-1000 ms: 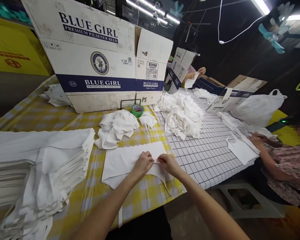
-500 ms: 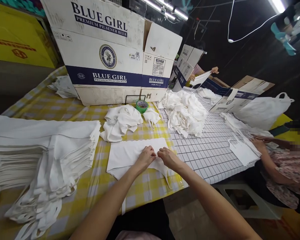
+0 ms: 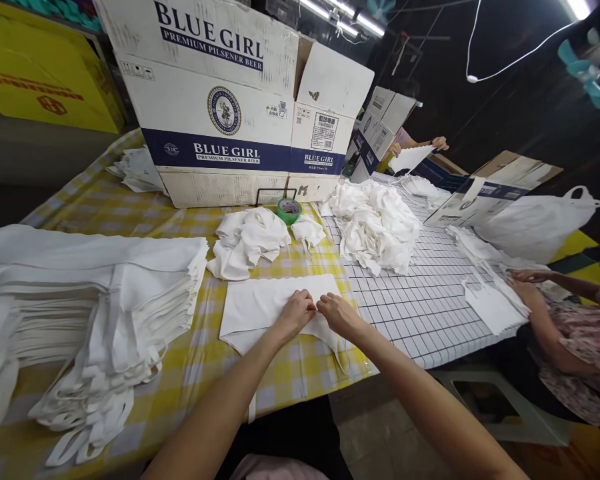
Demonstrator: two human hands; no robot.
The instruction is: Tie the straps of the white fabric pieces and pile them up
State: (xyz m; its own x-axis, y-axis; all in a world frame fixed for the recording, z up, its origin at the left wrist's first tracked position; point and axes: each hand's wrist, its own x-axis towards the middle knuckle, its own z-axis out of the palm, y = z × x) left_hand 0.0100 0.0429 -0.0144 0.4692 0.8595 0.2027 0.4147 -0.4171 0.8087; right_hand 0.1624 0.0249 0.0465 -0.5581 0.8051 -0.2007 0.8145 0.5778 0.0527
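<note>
A white camisole (image 3: pixel 255 305) lies flat on the table before me, its wavy hem facing away and thin straps trailing toward me. My left hand (image 3: pixel 300 313) pinches the near edge of the cloth around its middle. Right beside it, my right hand (image 3: pixel 336 315) is closed in a pinch at the same edge, the fingertips of both hands almost touching. The exact bit between the fingers is hidden. To the left rises a thick stack of folded white camisoles (image 3: pixel 155 270) with dangling straps.
Crumpled white garments (image 3: pixel 250 240) and green tape (image 3: pixel 289 210) lie beyond the camisole. A large beer carton (image 3: pixel 220 147) stands behind them. A heap of white garments (image 3: pixel 375 223) sits on the grid-patterned cloth (image 3: pixel 395 313). At right, a co-worker's hands (image 3: pixel 523 280) handle white garments.
The view has shifted slightly, so things sit a little further right. Both hands stay pinched at the camisole's near edge, with barely any movement.
</note>
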